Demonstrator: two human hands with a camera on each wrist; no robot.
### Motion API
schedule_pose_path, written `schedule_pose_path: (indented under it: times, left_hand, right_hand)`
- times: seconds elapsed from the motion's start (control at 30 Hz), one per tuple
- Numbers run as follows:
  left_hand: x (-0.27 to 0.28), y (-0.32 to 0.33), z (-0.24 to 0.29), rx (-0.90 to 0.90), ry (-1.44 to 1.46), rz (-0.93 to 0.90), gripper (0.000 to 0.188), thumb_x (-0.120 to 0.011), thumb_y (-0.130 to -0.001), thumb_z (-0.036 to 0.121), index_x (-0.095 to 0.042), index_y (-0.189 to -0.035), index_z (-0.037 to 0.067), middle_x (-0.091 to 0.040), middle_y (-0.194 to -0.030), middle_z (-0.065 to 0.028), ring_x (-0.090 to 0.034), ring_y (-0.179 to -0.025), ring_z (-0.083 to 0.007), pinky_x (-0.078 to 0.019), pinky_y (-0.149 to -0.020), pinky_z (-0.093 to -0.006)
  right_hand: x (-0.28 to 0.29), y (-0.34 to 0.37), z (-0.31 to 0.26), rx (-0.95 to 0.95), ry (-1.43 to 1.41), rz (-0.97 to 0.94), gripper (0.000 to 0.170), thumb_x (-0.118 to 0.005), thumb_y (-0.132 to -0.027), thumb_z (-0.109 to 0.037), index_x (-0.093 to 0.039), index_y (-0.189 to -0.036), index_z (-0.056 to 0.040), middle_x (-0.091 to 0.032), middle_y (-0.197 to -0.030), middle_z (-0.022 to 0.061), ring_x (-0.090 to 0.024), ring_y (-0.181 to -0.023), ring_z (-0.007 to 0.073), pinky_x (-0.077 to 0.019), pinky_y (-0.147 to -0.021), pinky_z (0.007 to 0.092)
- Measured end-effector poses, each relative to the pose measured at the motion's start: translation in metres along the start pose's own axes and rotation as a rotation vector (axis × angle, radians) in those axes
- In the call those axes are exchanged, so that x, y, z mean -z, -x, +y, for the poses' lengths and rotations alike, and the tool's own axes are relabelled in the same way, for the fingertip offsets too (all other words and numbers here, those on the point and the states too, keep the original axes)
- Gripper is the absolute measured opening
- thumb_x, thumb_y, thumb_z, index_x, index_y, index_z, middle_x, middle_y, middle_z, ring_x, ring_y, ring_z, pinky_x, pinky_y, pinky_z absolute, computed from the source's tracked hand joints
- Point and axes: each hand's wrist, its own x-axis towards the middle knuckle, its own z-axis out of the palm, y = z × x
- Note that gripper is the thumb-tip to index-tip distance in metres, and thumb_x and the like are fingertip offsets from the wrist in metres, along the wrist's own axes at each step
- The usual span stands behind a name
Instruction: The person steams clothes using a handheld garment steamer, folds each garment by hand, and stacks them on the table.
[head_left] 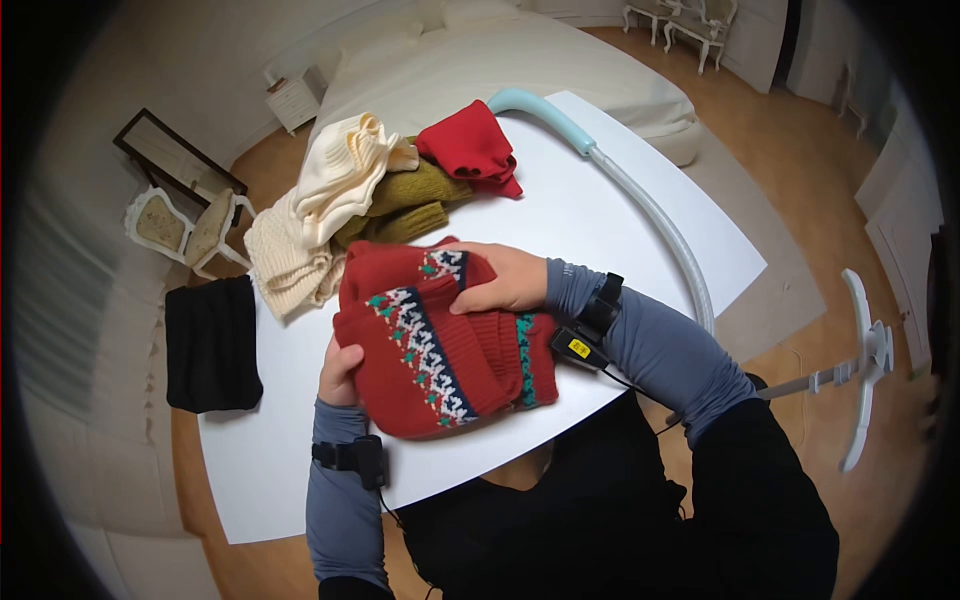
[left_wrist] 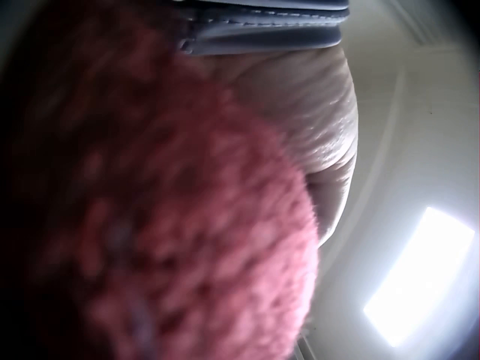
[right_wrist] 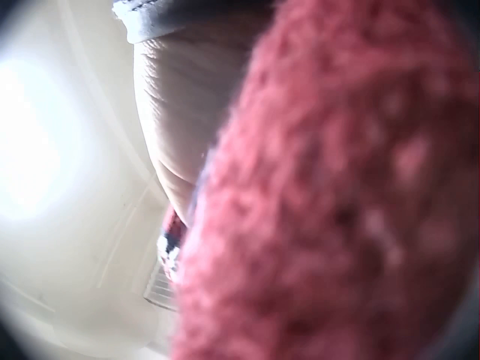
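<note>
We see a red sweater (head_left: 385,375) bundled in loose folds over the near part of a white table (head_left: 620,240); whether its underside touches the tabletop we cannot tell. Its knit is a deep brick red. A navy band with white figures and green motifs runs slantwise down the front, a shorter stretch of similar patterning shows on the upper fold, and a green-and-navy strip marks the right side, with ribbing between. In both wrist views we find the wool blurred and fuzzy, filling much of the picture.

We see the left hand (head_left: 341,374) gripping the sweater's left edge, its thumb bent on top and the other fingers hidden by the wool. The right hand (head_left: 512,279) grips the upper right folds, thumb laid across the patterned part, its fingers partly concealed.

Beyond the sweater, we notice a cream garment (head_left: 350,175) and a chunky cream knit (head_left: 285,255) heaped against an olive knit (head_left: 425,190), with a brighter red garment (head_left: 468,145) beside them. A black garment (head_left: 210,345) lies folded at the table's left edge. A pale hose (head_left: 655,200) with a light-blue handle (head_left: 535,105) curves along the right side. Around the table we have a wooden floor (head_left: 625,70), a pale bed (head_left: 510,65), ornate white chairs and a dark-framed mirror (head_left: 178,160).
</note>
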Motion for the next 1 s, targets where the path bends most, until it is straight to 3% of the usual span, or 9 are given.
schedule_pose_path:
  times: [0.17, 0.3, 0.37, 0.4, 0.6, 0.63, 0.77, 0.83, 1.0]
  left_hand:
    - [-0.015, -0.013, 0.000, -0.093, 0.355, 0.122, 0.054, -0.044, -0.109, 0.031, -0.034, -0.152, 0.001, -0.046, -0.149, -0.0199, -0.051, -0.133, -0.0289, -0.0418, -0.114, -0.0414]
    - [0.011, -0.015, -0.003, 0.082, 0.228, 0.221, 0.043, -0.045, -0.110, 0.029, -0.045, -0.141, 0.000, -0.061, -0.123, -0.0153, -0.064, -0.107, -0.0242, -0.0551, -0.091, -0.0360]
    - [0.008, -0.016, -0.002, 0.101, 0.150, 0.220, 0.038, -0.048, -0.109, 0.026, -0.049, -0.137, -0.001, -0.064, -0.115, -0.0131, -0.065, -0.102, -0.0218, -0.0562, -0.086, -0.0341]
    - [0.007, -0.017, -0.002, 0.093, 0.166, 0.222, 0.038, -0.048, -0.109, 0.026, -0.049, -0.137, -0.001, -0.064, -0.115, -0.0131, -0.065, -0.102, -0.0218, -0.0562, -0.086, -0.0341]
    - [0.003, -0.018, 0.001, 0.136, 0.114, 0.252, 0.035, -0.050, -0.108, 0.020, -0.051, -0.135, -0.002, -0.065, -0.106, -0.0110, -0.066, -0.095, -0.0193, -0.0566, -0.083, -0.0325]
    - [0.002, -0.018, 0.001, 0.143, 0.117, 0.250, 0.035, -0.050, -0.107, 0.019, -0.050, -0.135, -0.002, -0.065, -0.106, -0.0110, -0.066, -0.095, -0.0193, -0.0566, -0.083, -0.0325]
    - [0.000, -0.017, 0.004, 0.157, 0.117, 0.259, 0.035, -0.050, -0.107, 0.016, -0.049, -0.136, -0.003, -0.065, -0.106, -0.0112, -0.066, -0.093, -0.0193, -0.0566, -0.082, -0.0325]
    - [0.001, -0.019, 0.003, 0.161, 0.124, 0.253, 0.035, -0.050, -0.107, 0.015, -0.049, -0.136, -0.003, -0.065, -0.106, -0.0111, -0.066, -0.093, -0.0192, -0.0568, -0.082, -0.0322]
    - [-0.002, -0.021, 0.003, 0.182, 0.111, 0.234, 0.035, -0.050, -0.107, 0.015, -0.049, -0.136, -0.003, -0.065, -0.105, -0.0103, -0.067, -0.092, -0.0188, -0.0573, -0.081, -0.0310]
  right_hand:
    - [0.020, 0.011, -0.014, 0.178, 0.232, 0.228, 0.057, -0.076, -0.086, -0.010, -0.055, -0.138, -0.0014, -0.064, -0.129, 0.0063, -0.057, -0.118, 0.0140, -0.0441, -0.107, 0.0309]
    - [0.051, 0.017, -0.025, 0.401, -0.133, 0.546, 0.049, -0.070, -0.089, -0.010, -0.057, -0.134, -0.0012, -0.066, -0.124, 0.0076, -0.063, -0.110, 0.0155, -0.0491, -0.101, 0.0304]
    - [0.086, 0.010, -0.037, 0.499, -0.045, 0.707, 0.042, -0.069, -0.090, -0.012, -0.059, -0.129, 0.0001, -0.068, -0.116, 0.0079, -0.066, -0.103, 0.0167, -0.0520, -0.097, 0.0313]
    - [0.101, 0.001, -0.041, 0.633, 0.223, 0.783, 0.036, -0.069, -0.090, -0.012, -0.060, -0.123, 0.0005, -0.070, -0.110, 0.0076, -0.066, -0.100, 0.0178, -0.0535, -0.094, 0.0334]
    - [0.152, -0.088, -0.086, 0.929, -0.199, 1.105, 0.026, -0.067, -0.090, -0.011, -0.064, -0.115, -0.0051, -0.069, -0.112, 0.0106, -0.071, -0.093, 0.0253, -0.0613, -0.080, 0.0393]
    - [0.160, -0.101, -0.081, 0.949, -0.207, 1.158, 0.035, -0.071, -0.087, -0.012, -0.061, -0.119, -0.0049, -0.068, -0.113, 0.0110, -0.071, -0.092, 0.0269, -0.0612, -0.080, 0.0391]
    - [0.165, -0.133, -0.018, 0.561, -0.176, 1.390, 0.056, -0.077, -0.079, -0.018, -0.059, -0.129, -0.0014, -0.066, -0.120, 0.0172, -0.065, -0.110, 0.0298, -0.0513, -0.099, 0.0392]
    - [0.191, -0.135, 0.046, 0.101, 0.411, 1.362, 0.061, -0.079, -0.078, -0.025, -0.058, -0.130, -0.0016, -0.066, -0.124, 0.0204, -0.062, -0.119, 0.0341, -0.0480, -0.104, 0.0404]
    - [0.155, -0.115, 0.013, -0.085, 0.641, 1.186, 0.068, -0.080, -0.078, -0.038, -0.058, -0.133, -0.0041, -0.066, -0.128, 0.0192, -0.063, -0.120, 0.0352, -0.0499, -0.103, 0.0420]
